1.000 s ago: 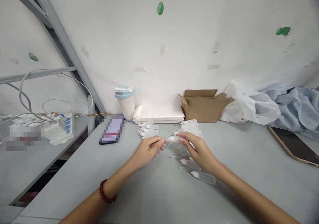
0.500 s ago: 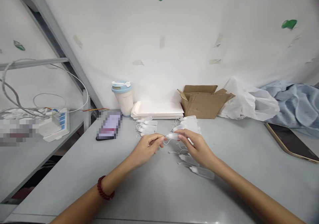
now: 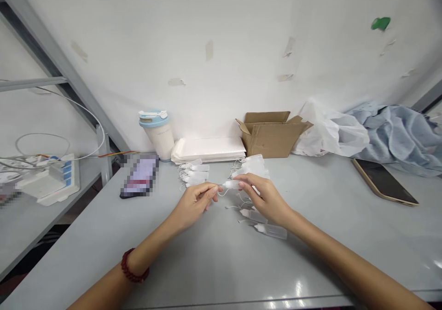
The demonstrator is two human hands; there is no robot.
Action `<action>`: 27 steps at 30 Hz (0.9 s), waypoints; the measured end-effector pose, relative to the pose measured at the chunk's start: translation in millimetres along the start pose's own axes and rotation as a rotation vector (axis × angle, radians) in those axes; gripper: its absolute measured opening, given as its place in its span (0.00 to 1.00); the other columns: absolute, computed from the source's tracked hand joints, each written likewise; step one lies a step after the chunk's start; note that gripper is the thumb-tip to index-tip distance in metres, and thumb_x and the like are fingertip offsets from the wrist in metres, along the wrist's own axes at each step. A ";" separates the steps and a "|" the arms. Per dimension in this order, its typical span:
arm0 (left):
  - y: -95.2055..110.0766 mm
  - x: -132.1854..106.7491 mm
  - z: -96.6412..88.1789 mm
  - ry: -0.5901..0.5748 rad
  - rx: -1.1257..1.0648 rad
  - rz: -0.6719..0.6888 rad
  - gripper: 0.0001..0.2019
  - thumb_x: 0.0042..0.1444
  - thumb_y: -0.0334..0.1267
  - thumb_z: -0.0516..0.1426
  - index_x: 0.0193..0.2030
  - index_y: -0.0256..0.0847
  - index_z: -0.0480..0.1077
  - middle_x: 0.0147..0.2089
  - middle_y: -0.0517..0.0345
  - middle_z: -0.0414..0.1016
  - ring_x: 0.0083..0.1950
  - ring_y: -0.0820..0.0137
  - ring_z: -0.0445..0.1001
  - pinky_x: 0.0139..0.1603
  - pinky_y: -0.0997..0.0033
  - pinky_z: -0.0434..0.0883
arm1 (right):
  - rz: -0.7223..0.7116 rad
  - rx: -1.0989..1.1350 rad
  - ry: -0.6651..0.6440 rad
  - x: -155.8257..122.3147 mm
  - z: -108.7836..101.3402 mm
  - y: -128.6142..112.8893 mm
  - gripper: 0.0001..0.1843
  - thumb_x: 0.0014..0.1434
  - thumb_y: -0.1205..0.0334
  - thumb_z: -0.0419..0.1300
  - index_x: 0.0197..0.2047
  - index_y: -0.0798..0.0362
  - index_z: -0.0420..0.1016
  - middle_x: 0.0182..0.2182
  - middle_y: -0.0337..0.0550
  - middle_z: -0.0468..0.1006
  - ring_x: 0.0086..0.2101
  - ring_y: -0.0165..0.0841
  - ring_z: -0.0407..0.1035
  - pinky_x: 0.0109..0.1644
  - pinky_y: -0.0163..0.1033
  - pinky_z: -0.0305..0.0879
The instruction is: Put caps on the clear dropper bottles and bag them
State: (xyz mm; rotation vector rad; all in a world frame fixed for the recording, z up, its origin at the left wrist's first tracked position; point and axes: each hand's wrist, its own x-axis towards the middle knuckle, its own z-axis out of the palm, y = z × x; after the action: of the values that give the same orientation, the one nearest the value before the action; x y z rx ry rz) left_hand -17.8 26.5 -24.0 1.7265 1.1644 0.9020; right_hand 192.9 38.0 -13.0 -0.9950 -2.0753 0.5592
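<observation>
My right hand holds a small translucent squeeze bottle between thumb and fingers, its white tip pointing left. A thin dark needle runs from that tip to my left hand, whose thumb and forefinger pinch its end; anything else inside the pinch is hidden. From the white tip a pale tail-like strip curls down. Below my right hand lie more such bottles, partly covered by it. Behind it is another group of bottles, and several more bottles lie beyond my left hand.
Along the wall stand a blue-lidded cup, a stack of white envelopes, an open cardboard box, a plastic bag and blue cloth. Phones lie left and right. A power strip sits far left.
The whole view has shifted, so everything appears farther left. Both hands keep their hold on the bottle and its needle, with hardly any movement between them.
</observation>
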 end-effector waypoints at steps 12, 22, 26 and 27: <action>-1.3 -0.2 0.5 -0.011 0.002 -0.007 0.16 0.61 0.46 0.49 0.37 0.38 0.73 0.27 0.60 0.68 0.22 0.77 0.60 0.24 0.76 0.61 | 0.025 0.043 -0.011 0.1 1.7 -0.8 0.15 0.65 0.59 0.47 0.44 0.55 0.72 0.31 0.44 0.76 0.33 0.33 0.71 0.38 0.37 0.66; -0.9 0.1 0.6 -0.015 -0.024 -0.020 0.17 0.61 0.47 0.49 0.39 0.38 0.73 0.26 0.62 0.68 0.22 0.77 0.60 0.23 0.77 0.61 | 0.011 0.066 -0.018 0.0 1.4 2.0 0.14 0.65 0.61 0.47 0.44 0.56 0.72 0.31 0.44 0.76 0.32 0.33 0.70 0.37 0.37 0.64; -1.0 0.3 0.6 -0.018 -0.015 -0.018 0.17 0.60 0.47 0.49 0.38 0.38 0.73 0.25 0.61 0.68 0.21 0.77 0.60 0.23 0.77 0.61 | 0.009 0.052 -0.023 0.6 1.5 2.2 0.14 0.65 0.62 0.47 0.43 0.55 0.72 0.30 0.43 0.76 0.31 0.32 0.69 0.36 0.36 0.64; -0.9 0.2 0.5 -0.018 -0.011 -0.017 0.17 0.60 0.47 0.49 0.38 0.38 0.73 0.26 0.61 0.68 0.22 0.77 0.60 0.23 0.76 0.61 | 0.007 0.048 -0.025 0.8 1.6 2.3 0.14 0.65 0.62 0.47 0.43 0.55 0.72 0.30 0.43 0.76 0.31 0.32 0.69 0.36 0.35 0.63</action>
State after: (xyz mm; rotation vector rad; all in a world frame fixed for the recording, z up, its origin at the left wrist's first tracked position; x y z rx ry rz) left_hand -17.6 26.8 -25.1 1.7099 1.1585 0.8790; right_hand 192.3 39.9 -15.2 -0.9720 -2.0713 0.6252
